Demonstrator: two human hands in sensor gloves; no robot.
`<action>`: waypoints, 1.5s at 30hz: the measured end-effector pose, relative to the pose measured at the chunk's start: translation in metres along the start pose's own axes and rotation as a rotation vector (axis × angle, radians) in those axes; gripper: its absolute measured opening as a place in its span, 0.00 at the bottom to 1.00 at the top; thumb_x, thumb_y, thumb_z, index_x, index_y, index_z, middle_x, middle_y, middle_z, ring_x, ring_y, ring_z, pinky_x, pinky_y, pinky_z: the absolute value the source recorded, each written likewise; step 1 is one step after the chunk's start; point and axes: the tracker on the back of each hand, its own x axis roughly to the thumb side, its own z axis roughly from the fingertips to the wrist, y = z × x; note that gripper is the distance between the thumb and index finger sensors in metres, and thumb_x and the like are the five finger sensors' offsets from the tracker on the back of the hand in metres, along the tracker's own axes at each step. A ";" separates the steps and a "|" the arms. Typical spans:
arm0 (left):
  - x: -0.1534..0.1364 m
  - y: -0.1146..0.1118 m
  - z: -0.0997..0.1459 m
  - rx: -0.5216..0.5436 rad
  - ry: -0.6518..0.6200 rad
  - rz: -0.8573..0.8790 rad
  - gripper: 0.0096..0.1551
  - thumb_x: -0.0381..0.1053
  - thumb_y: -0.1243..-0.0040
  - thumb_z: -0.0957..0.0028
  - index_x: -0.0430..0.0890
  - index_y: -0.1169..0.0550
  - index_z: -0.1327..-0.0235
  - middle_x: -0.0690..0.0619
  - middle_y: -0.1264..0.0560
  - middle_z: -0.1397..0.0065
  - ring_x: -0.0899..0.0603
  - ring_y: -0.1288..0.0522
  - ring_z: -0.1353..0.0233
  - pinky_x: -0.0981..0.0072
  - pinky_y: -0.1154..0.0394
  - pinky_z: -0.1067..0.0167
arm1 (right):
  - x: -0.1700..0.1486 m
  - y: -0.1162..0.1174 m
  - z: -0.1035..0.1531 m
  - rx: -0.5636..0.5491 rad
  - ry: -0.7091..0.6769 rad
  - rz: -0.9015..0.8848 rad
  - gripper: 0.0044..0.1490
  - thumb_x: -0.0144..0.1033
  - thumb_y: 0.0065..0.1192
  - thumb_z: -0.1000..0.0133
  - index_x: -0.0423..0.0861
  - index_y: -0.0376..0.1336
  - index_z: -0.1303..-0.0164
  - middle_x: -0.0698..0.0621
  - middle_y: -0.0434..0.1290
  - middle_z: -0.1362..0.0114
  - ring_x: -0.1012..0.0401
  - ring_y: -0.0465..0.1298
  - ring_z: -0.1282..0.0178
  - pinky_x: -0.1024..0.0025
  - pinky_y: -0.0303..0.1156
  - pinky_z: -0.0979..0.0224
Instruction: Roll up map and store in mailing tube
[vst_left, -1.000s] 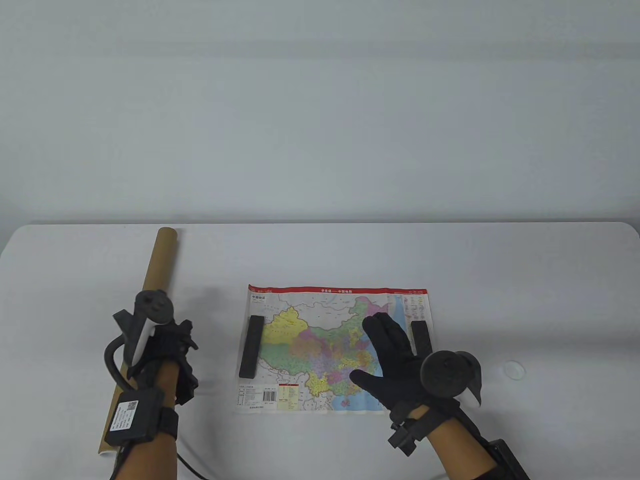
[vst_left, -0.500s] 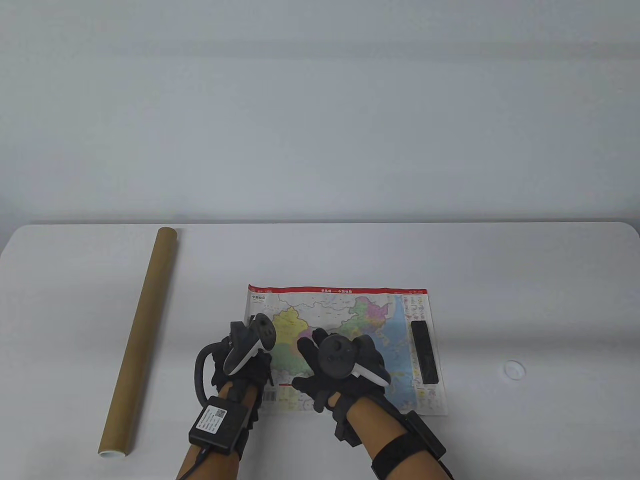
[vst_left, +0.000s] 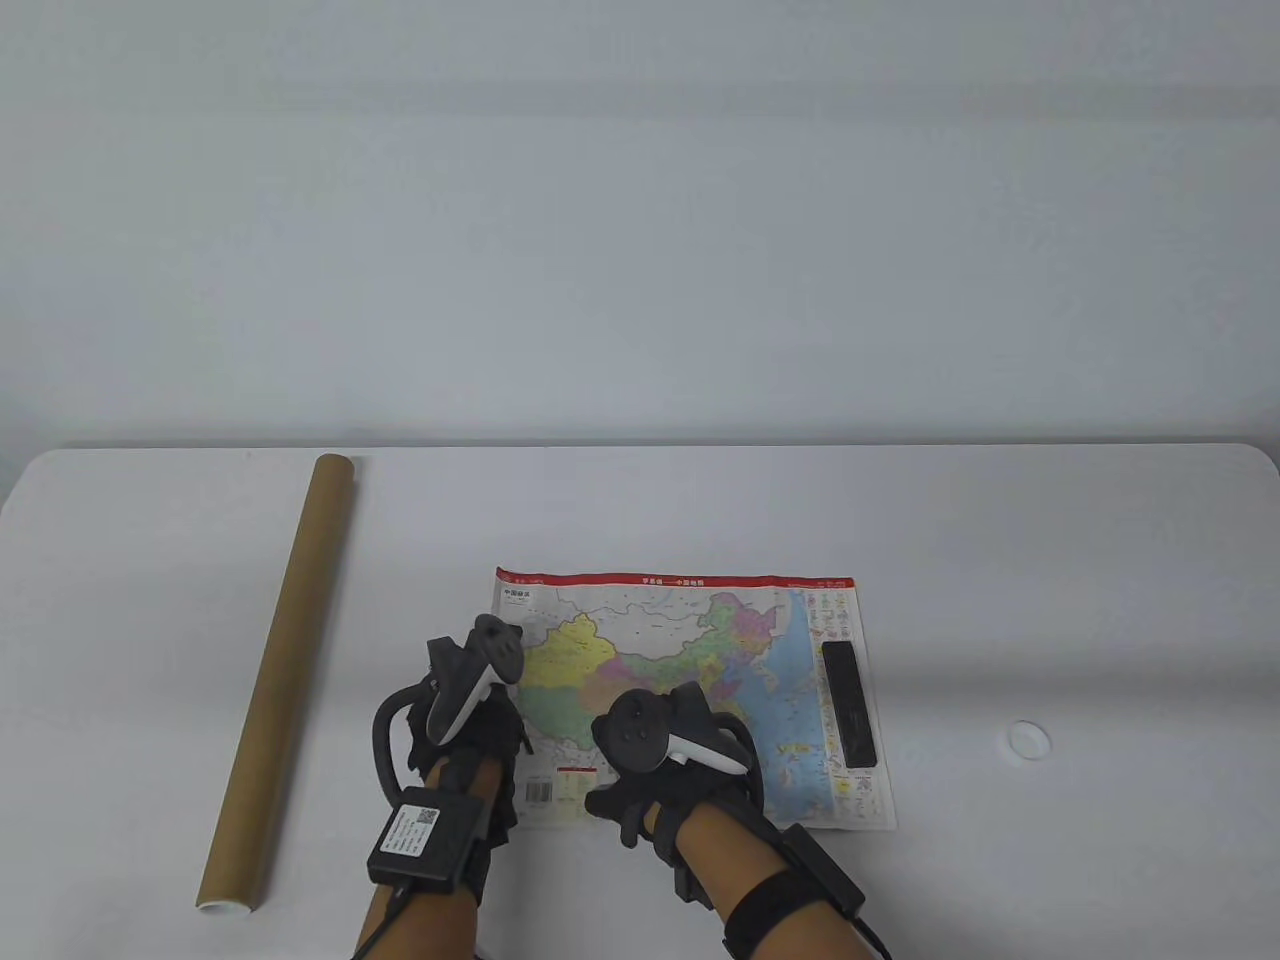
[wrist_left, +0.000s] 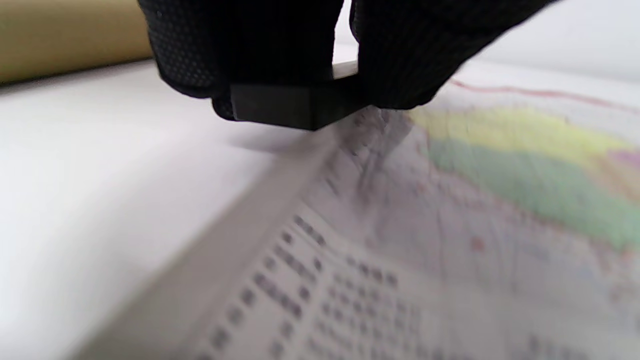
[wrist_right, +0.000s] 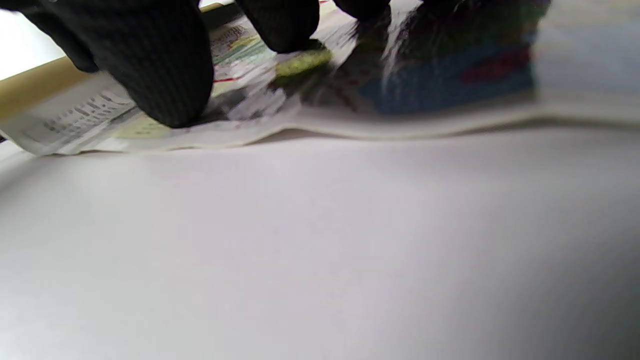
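Map (vst_left: 690, 690) lies flat on the white table (vst_left: 1050, 560); left hand (vst_left: 470, 735) grips a black weight bar (wrist_left: 280, 107) at its left edge, right hand (vst_left: 680, 770) presses fingertips (wrist_right: 165, 95) down, mailing tube (vst_left: 285, 665) well left.

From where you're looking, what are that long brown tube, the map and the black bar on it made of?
The tube looks like matte brown cardboard, with a pale rim at its near end. The map seems thin printed paper with a slight sheen; its near edge ripples in the right wrist view. The black bar is matte and rigid, perhaps a weight; its material is unclear.
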 end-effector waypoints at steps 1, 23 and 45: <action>-0.006 0.008 0.000 0.014 0.013 0.012 0.38 0.57 0.34 0.48 0.65 0.38 0.25 0.47 0.28 0.27 0.41 0.20 0.37 0.58 0.22 0.38 | 0.000 0.000 0.000 0.001 0.000 0.001 0.51 0.53 0.69 0.40 0.37 0.52 0.17 0.31 0.44 0.16 0.27 0.46 0.21 0.30 0.50 0.30; -0.085 -0.008 -0.028 0.061 0.230 -0.037 0.35 0.57 0.35 0.48 0.68 0.35 0.27 0.47 0.28 0.28 0.41 0.21 0.37 0.59 0.22 0.37 | -0.001 0.002 0.000 0.010 0.002 -0.011 0.50 0.53 0.68 0.39 0.37 0.51 0.17 0.31 0.43 0.16 0.27 0.44 0.21 0.31 0.48 0.30; 0.013 0.032 0.017 -0.196 -0.493 0.873 0.32 0.48 0.43 0.45 0.60 0.35 0.25 0.51 0.34 0.22 0.42 0.24 0.29 0.53 0.26 0.30 | -0.004 0.003 0.000 0.003 0.005 -0.006 0.50 0.55 0.67 0.40 0.40 0.52 0.17 0.34 0.43 0.15 0.30 0.44 0.20 0.37 0.50 0.28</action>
